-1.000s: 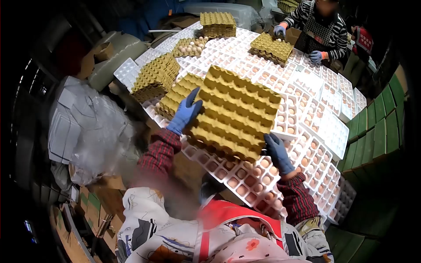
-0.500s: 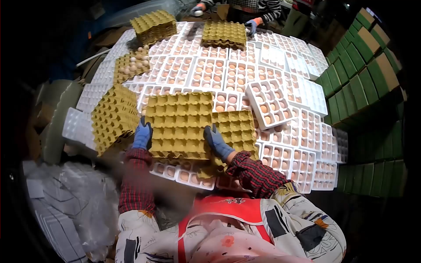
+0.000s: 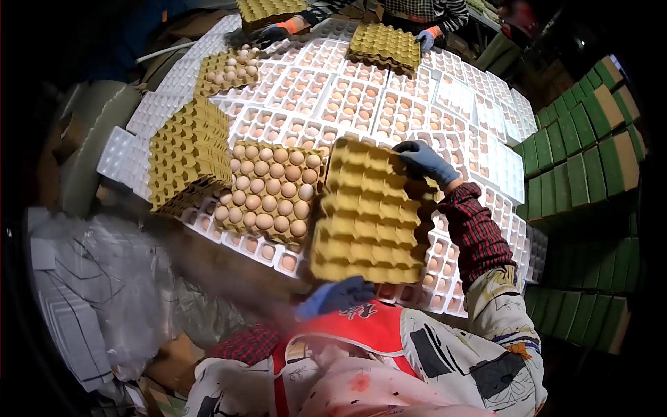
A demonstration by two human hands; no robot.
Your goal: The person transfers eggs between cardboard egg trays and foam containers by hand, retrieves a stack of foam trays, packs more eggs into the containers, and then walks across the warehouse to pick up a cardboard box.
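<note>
A yellow moulded egg tray (image 3: 368,226), with no eggs in its upper side, is tilted over the near right part of the table. My right hand (image 3: 427,161), in a blue-grey glove, is closed over its far right corner. My left hand (image 3: 337,299), gloved too, is close to the tray's near edge by my apron; motion smears it, and its grip is unclear. To the left of this tray lies another egg tray (image 3: 267,191) filled with brown eggs. It rests on white trays of eggs (image 3: 347,101).
A leaning stack of yellow trays (image 3: 187,156) stands left. A partly filled tray (image 3: 226,71) lies behind it. Across the table, a co-worker's gloved hand (image 3: 427,37) touches a tray stack (image 3: 385,47). Green boxes (image 3: 583,149) are piled right; plastic wrapping (image 3: 118,278) lies lower left.
The tray in my hands has moved right and turned, uncovering the tray full of eggs. My left hand has come down toward my apron. The co-worker's other arm now reaches toward the far left stack.
</note>
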